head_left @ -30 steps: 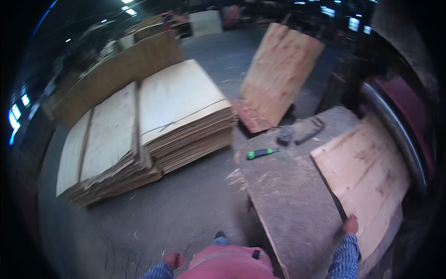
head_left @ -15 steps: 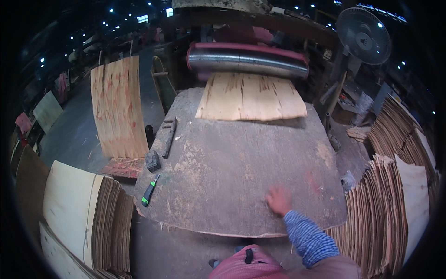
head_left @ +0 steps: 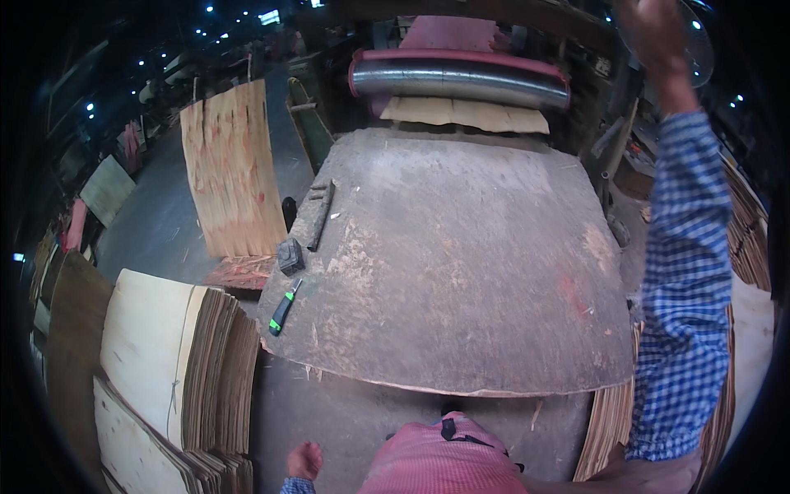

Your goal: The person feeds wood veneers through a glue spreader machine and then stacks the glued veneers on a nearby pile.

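My right hand (head_left: 654,45) is raised at the upper right, in front of the fan (head_left: 699,49). It is blurred and its fingertips run toward the upper edge, so its grip cannot be made out. My left hand (head_left: 305,460) hangs low, off the table's near edge, fingers curled with nothing seen in them. At the table's far end a wood veneer sheet (head_left: 469,116) lies mostly under the metal roller (head_left: 461,80), only a short strip showing. Neither hand touches it.
On the left side of the worn table (head_left: 461,247) lie a green-and-black cutter (head_left: 284,309), a dark block (head_left: 290,256) and a dark bar (head_left: 322,216). Veneer stacks stand at left (head_left: 218,370) and right (head_left: 605,428). A reddish veneer sheet (head_left: 233,169) stands beyond the table's left side.
The veneer sheet has moved farther under the roller. My right hand has gone from the table up to the upper right. My left hand has come into view; the view has shifted slightly.
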A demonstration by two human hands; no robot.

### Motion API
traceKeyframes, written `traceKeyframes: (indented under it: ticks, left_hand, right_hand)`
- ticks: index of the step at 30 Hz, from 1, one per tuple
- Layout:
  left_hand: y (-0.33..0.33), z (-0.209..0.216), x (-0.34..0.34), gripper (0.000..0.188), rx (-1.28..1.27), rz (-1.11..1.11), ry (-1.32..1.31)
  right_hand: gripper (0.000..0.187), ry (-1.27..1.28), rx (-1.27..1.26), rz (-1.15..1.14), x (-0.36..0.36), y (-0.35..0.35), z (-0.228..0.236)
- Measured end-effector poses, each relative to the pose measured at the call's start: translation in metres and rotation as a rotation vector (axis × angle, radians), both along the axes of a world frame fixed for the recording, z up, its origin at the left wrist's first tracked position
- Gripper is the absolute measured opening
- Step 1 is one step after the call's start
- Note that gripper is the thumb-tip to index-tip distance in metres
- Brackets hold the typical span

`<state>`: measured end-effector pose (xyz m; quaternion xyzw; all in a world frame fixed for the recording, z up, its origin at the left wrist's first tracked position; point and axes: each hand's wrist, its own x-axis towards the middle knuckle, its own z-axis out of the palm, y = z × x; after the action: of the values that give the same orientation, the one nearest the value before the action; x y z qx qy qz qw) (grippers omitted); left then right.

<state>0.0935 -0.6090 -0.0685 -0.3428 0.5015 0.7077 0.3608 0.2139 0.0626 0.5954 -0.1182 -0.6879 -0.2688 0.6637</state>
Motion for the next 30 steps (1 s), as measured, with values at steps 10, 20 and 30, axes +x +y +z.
traceKeyframes:
  ticks: [10,20,30]
  left_hand:
    - [-0.025,-0.064,0.172,0.036,-0.112,0.176,-0.232]
    - [0.086,0.052,0.108,0.037,-0.228,-0.110,-0.008]
    - [0.217,0.079,-0.105,0.033,0.139,-0.791,0.324]
  right_hand:
    - [0.096,-0.631,-1.067,0.265,-0.037,0.005,-0.453]
    - [0.061,-1.147,-1.120,0.244,-0.026,-0.101,-0.600]
    - [0.056,-1.036,-1.318,-0.068,0.034,-0.169,-0.566]
